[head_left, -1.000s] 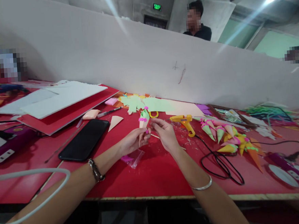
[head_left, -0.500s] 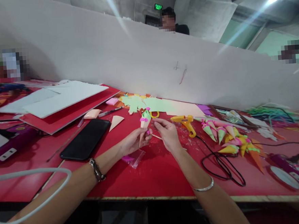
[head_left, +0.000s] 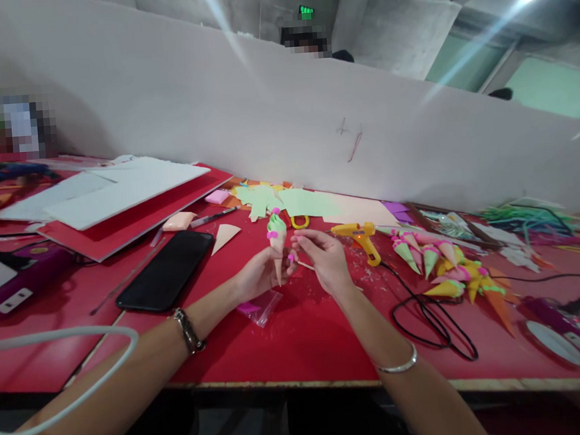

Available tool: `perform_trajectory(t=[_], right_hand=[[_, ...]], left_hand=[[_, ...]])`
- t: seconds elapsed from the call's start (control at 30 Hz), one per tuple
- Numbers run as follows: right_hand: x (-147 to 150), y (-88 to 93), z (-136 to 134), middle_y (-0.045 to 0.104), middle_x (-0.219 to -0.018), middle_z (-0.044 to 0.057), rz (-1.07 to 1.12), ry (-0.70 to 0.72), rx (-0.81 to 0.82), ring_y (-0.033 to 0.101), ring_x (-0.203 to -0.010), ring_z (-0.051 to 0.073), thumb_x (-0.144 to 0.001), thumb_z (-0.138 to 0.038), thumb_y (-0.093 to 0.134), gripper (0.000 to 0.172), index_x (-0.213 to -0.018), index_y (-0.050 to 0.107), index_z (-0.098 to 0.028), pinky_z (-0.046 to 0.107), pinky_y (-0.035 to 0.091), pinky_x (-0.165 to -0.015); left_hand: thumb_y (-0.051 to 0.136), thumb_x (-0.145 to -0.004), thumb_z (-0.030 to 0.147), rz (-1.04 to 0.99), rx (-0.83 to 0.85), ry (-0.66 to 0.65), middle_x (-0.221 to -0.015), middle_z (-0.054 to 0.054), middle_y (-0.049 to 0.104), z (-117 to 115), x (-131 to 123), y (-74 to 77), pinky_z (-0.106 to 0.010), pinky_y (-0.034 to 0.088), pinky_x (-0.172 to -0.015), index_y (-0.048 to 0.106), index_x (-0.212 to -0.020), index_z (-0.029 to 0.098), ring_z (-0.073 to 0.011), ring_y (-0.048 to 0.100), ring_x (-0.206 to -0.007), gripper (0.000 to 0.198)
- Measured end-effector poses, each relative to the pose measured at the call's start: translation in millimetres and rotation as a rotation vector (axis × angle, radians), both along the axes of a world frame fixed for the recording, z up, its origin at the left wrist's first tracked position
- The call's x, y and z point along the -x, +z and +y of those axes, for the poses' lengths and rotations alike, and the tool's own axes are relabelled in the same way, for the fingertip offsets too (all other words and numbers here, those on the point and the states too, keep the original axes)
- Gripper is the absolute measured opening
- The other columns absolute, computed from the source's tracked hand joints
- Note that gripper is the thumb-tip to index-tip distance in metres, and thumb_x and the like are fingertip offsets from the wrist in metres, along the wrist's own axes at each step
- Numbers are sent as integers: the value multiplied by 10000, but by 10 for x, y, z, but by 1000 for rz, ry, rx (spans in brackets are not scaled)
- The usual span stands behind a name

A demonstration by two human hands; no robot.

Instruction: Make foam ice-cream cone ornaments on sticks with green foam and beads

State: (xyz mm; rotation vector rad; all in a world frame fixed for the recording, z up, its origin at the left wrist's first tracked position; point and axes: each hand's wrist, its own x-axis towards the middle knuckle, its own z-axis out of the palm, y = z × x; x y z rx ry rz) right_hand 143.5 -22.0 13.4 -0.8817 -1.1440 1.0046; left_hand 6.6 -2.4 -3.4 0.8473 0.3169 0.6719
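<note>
A small paper ice cream cone [head_left: 278,241] stands point down in my left hand [head_left: 260,272], with a green swirled top and bright pink bits on it. The left fingers are closed around its lower part, and another pink bit [head_left: 291,258] shows by the fingertips. Just right of the cone is my right hand [head_left: 325,258], its thumb and forefinger pinched together; what is between them, if anything, I cannot make out. A thin pale stick [head_left: 305,265] shows between the hands. Below the left hand lies a clear plastic bag [head_left: 265,310] with something pink in it.
A yellow glue gun [head_left: 361,237] lies to the right, its black cord [head_left: 434,327] looped on the red table. Several finished paper cones [head_left: 429,254] are piled beyond. At left are a black phone [head_left: 165,271] and white boards [head_left: 129,189]. Green paper [head_left: 306,203] lies behind.
The paper cone has turned more upright and shifted slightly left in my left hand. My right hand stays pinched in nearly the same place. The person behind the partition has sunk lower.
</note>
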Motion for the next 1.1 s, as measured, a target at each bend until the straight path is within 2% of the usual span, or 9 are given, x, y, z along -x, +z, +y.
perform_trajectory(t=[0.13,0.3,0.4,0.63,0.9,1.1], right_hand=[[8,34,-22,627,-653,-22,-32,-59,-55,553,-551,89,-657,-257,626,87,-732,639,-215,233,474,-563],[19,59,-44,654,-819,-2,-66,-78,-91,598,-757,130,-667,-238,617,145,-809,646,-231,269,479,-710],[23,79,-71,643,-817,2,-113,-102,-140,598,-760,132,-696,-233,593,126,-813,640,-230,274,475,-725],[41,78,-91,541,-811,9,-373,-143,-296,549,-762,114,-717,-208,579,72,-754,641,-217,232,465,-667],[48,35,-67,494,-831,10,-443,-182,-313,528,-788,121,-715,-242,591,88,-775,655,-244,240,454,-678],[45,39,-63,508,-844,16,-430,-177,-293,523,-824,131,-738,-251,558,108,-772,661,-245,258,449,-709]], left_hand=[[378,-697,205,14,-23,-38,-605,-7,471,1,-18,-21,-185,322,-522,520,-770,139,-82,413,-538,172],[370,-705,193,47,-66,-84,-598,-16,485,-16,-42,-37,-190,319,-530,512,-748,136,-94,437,-570,159],[358,-702,187,72,-94,-83,-587,-13,480,-25,-49,-32,-196,314,-522,521,-751,135,-98,430,-565,178],[369,-632,163,113,-159,-56,-536,-39,484,-41,-65,-22,-205,312,-523,509,-471,115,-105,429,-589,219],[377,-606,149,125,-116,-72,-466,-5,467,-50,-78,-16,-212,323,-518,456,-434,137,-84,407,-487,190],[381,-574,127,135,-122,-30,-455,9,465,-82,-92,33,-204,309,-477,454,-467,142,-80,395,-459,131]])
